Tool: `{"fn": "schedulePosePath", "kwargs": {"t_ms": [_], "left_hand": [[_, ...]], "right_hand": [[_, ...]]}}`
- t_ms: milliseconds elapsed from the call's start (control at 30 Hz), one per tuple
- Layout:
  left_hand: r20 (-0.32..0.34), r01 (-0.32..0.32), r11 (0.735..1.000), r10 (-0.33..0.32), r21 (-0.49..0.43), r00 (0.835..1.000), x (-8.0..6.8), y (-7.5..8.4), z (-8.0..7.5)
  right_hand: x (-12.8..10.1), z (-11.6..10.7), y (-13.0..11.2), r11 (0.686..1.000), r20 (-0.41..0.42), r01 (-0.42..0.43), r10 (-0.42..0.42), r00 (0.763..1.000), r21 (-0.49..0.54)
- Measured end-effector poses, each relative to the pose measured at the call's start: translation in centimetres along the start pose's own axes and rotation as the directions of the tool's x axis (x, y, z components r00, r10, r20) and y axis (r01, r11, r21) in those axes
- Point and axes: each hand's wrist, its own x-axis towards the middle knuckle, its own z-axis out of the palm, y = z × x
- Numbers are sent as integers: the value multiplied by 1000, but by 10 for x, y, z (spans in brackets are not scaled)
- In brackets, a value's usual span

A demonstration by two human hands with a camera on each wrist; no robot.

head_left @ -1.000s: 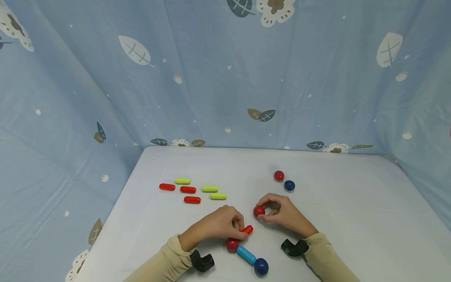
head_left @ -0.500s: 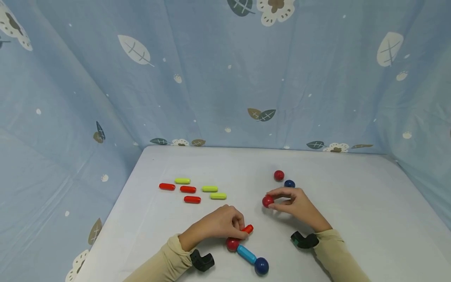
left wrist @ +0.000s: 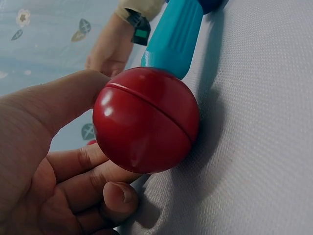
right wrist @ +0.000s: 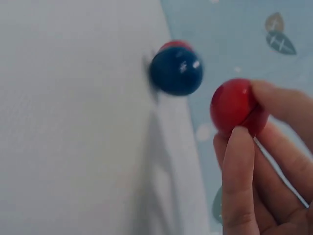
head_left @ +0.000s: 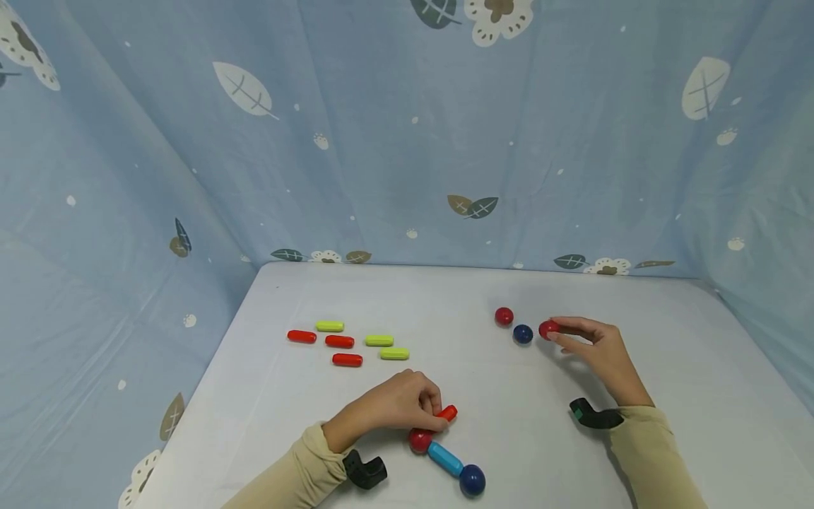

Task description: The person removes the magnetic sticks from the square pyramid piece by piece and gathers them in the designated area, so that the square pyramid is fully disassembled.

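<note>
My left hand (head_left: 402,401) pinches a short red rod (head_left: 449,413) near the front of the table. That rod meets a red ball (left wrist: 146,120), which joins a light blue ribbed rod (head_left: 444,459) ending in a dark blue ball (head_left: 472,481). The left thumb lies along the red ball in the left wrist view, where the red rod is hidden. Farther right, my right hand (head_left: 598,346) pinches a second red ball (right wrist: 238,107) between thumb and fingers, held over the table. Just left of it rest another dark blue ball (head_left: 523,334) and a red ball (head_left: 504,317).
At the left of the white table (head_left: 286,424) lie several loose rods, red ones (head_left: 347,360) and yellow-green ones (head_left: 394,353). A blue patterned curtain (head_left: 394,141) hangs behind the table and along its sides. Each wrist wears a black camera (head_left: 365,471).
My right hand has carried its red ball away from the left hand, rightward and toward the back, past the loose dark blue ball. The left hand and its joined pieces stay put.
</note>
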Motion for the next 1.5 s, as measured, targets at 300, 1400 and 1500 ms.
{"fn": "schedulePosePath", "kwargs": {"t_ms": [300, 1400, 1500], "left_hand": [[7, -2, 1000, 2, 8, 1000, 1, -2, 0], [-223, -225, 962, 256, 156, 941, 1, 3, -3], [-280, -282, 941, 326, 187, 903, 0, 5, -2]], "right_hand": [[7, 5, 17, 997, 22, -46, 48, 999, -59], [1, 30, -23, 985, -35, 145, -142, 989, 92], [-1, 41, -29, 975, 28, 175, -180, 983, 139]]}}
